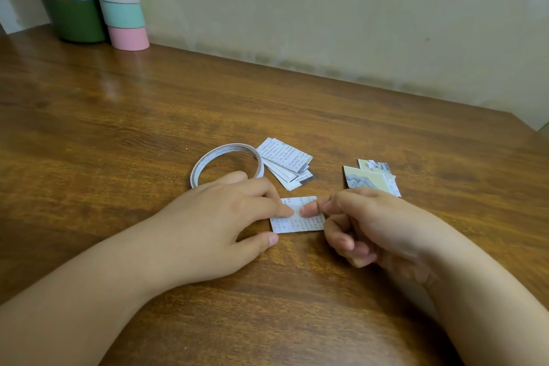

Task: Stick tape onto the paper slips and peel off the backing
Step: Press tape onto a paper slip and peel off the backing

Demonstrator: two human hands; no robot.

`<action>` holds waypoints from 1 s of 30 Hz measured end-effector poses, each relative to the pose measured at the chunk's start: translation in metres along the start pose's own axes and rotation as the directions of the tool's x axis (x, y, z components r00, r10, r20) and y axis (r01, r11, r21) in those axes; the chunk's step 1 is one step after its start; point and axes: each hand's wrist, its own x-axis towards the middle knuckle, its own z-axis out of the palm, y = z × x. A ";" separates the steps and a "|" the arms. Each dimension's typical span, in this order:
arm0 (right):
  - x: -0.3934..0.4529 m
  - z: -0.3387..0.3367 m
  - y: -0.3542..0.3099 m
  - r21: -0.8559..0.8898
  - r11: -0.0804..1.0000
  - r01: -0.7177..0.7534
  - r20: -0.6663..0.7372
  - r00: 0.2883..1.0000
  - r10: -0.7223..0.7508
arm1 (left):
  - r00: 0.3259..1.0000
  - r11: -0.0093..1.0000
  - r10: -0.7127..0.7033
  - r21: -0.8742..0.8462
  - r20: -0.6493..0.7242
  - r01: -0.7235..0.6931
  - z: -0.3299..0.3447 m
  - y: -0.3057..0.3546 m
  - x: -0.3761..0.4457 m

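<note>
Head view, nearest first: both my forearms enter from the bottom edge and meet over the wooden table (118, 116). My left hand (225, 217) lies palm down, its forefinger stretched out straight with the tip pressing on the paper slip (297, 224), and its thumb tip resting on the table at the slip's lower left corner. My right hand (377, 226) sits opposite, one fingertip pressing on the same slip so that the two tips nearly meet at its middle; the remaining right fingers are curled under toward the palm, and I cannot tell whether they hold anything. The slip itself lies flat on the table between the two hands, printed side up, with small rows of text. Whether tape or backing is on it I cannot tell.

Just beyond my left hand lies the tape roll (227, 162), a thin white ring flat on the table, its near edge partly covered by my knuckles. Touching its right side is a fanned pile of printed slips (285, 160). Well apart to the right, just past my right hand, sits a second small pile of slips (371, 178), these showing pale yellow and grey picture fragments.

Farthest off, at the table's back left corner against the wall, stands a dark green canister (74, 15) with a red and white label, and beside it a stack of pastel rolls (121, 0), purple, beige, mint and pink from top to bottom
</note>
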 end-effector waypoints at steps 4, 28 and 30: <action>0.000 -0.001 0.000 -0.008 1.000 0.008 -0.012 1.000 -0.008 | 1.000 1.000 -0.004 0.023 0.008 0.003 0.000 0.001 0.000; -0.009 -0.005 0.009 -0.648 0.699 0.304 -0.083 0.883 -0.461 | 1.000 0.996 0.000 0.093 -0.008 0.001 0.001 0.006 0.000; -0.009 -0.005 0.009 -0.673 0.682 0.286 -0.072 0.893 -0.444 | 1.000 0.996 -0.005 0.088 -0.003 0.005 0.001 0.006 0.000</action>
